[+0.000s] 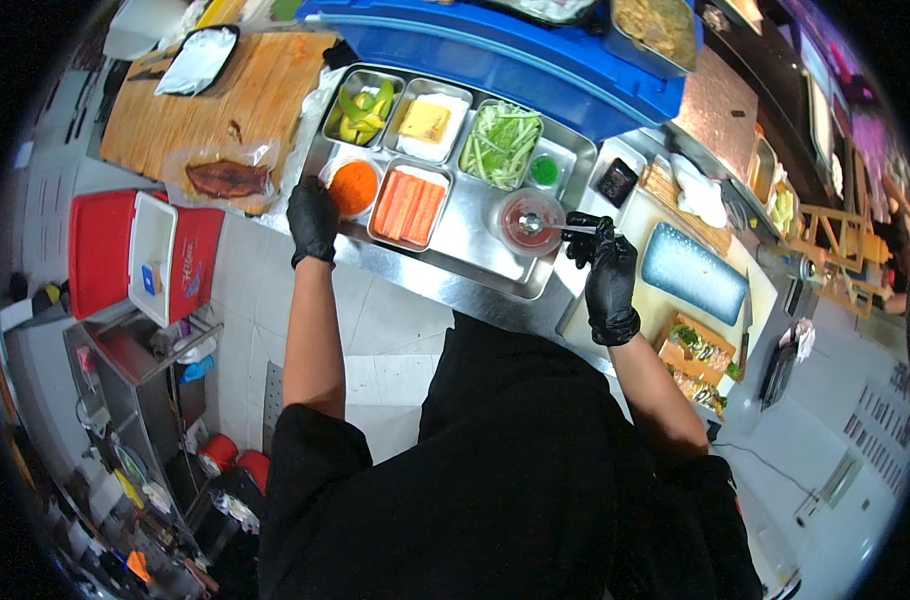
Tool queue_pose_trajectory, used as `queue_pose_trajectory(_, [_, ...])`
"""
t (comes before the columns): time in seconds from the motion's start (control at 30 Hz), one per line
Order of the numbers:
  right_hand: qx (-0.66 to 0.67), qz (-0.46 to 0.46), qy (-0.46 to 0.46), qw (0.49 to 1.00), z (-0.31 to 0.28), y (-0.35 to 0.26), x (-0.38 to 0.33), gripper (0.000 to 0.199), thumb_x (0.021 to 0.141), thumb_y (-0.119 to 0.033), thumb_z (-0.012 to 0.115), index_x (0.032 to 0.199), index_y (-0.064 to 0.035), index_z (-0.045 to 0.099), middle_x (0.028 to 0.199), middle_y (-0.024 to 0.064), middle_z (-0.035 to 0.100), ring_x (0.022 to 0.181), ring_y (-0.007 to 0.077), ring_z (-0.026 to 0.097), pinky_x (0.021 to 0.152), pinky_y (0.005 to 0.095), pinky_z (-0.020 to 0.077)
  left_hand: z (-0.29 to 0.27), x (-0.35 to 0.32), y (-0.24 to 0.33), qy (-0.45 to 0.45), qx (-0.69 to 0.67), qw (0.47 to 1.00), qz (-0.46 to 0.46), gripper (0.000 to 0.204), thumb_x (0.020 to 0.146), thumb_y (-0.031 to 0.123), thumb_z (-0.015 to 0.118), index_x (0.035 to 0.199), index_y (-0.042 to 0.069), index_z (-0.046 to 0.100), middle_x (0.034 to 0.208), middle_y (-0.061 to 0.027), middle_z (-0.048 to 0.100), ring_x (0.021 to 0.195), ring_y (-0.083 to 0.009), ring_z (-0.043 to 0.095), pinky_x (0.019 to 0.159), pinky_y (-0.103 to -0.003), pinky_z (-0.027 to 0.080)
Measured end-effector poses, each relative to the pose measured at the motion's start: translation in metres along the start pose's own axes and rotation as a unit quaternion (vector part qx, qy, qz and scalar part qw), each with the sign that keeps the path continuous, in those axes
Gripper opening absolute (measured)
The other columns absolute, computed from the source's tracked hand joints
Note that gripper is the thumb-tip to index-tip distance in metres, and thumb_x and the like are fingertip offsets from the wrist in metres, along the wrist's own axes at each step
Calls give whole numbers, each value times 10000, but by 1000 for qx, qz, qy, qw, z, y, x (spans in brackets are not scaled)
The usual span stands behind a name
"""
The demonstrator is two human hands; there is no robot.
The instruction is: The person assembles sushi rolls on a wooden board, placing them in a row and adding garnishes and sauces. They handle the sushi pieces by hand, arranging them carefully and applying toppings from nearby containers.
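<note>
My right hand [607, 285], in a black glove, pinches the pale handle of a spoon [545, 225]. Its bowl end is at a round clear tub [516, 238] on the metal tray [462, 238]. At the tray's left edge is my left hand [313, 218], also gloved in black, beside a bowl of orange roe [354, 188]; its fingertips are hidden. Small metal pans on the tray hold avocado slices [366, 112], a yellow block on white paper [424, 122], crab sticks [408, 206] and cucumber strips [500, 145]. Bright green roe [544, 171] sits near the cucumber.
Left, a wooden board [195, 130] carries a wrapped brown fillet [225, 180]. At right, a cutting board [630, 325] bears a speckled blue plate [695, 268], a knife [745, 335] and filled wooden boxes [695, 352]. A blue bin [495, 65] stands behind the tray.
</note>
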State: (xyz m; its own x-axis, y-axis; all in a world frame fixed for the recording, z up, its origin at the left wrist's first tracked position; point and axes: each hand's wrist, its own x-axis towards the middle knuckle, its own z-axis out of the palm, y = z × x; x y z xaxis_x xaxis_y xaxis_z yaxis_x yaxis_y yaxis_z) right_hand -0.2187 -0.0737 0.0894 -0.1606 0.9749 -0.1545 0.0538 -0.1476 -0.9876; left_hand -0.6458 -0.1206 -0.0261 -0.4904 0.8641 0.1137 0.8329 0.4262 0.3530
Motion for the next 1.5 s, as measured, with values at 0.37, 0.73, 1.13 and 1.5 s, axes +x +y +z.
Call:
queue_pose_trajectory(0.37, [-118, -119, 191, 967, -97, -65, -95, 225, 1039, -110, 528, 1130, 65, 637, 989, 145, 717, 789, 169, 650, 718, 289, 518, -92, -99, 161, -35, -305, 952, -4, 230, 968, 71, 598, 1171, 16, 689, 998, -75, 680, 806, -151, 638, 680, -282, 518])
queue_pose_trajectory(0.73, [-279, -59, 218, 934, -161, 34, -217, 195, 901, -2, 615, 1078, -1, 696, 1010, 196, 721, 903, 345, 706, 797, 404, 561, 44, -238, 365, -286, -264, 888, 247, 238, 899, 36, 600, 1115, -17, 688, 1021, -226, 664, 918, -388, 670, 807, -424, 539])
queue_pose_trajectory(1.13, [-385, -61, 163, 906, -167, 80, -198, 169, 910, -55, 651, 1071, -26, 692, 924, 188, 702, 813, 365, 683, 715, 449, 554, 77, -260, 349, -336, -359, 866, 94, 253, 930, 42, 620, 1164, -28, 686, 1000, -186, 680, 869, -289, 697, 778, -348, 547])
queue_pose_trajectory(1.5, [-151, 16, 243, 958, -138, 102, -196, 181, 1008, -70, 574, 1115, 30, 679, 938, 115, 742, 719, 144, 639, 645, 302, 513, 80, -259, 332, -380, -452, 806, 38, 260, 916, 28, 639, 1169, -17, 685, 1044, -164, 705, 916, -241, 704, 807, -331, 551])
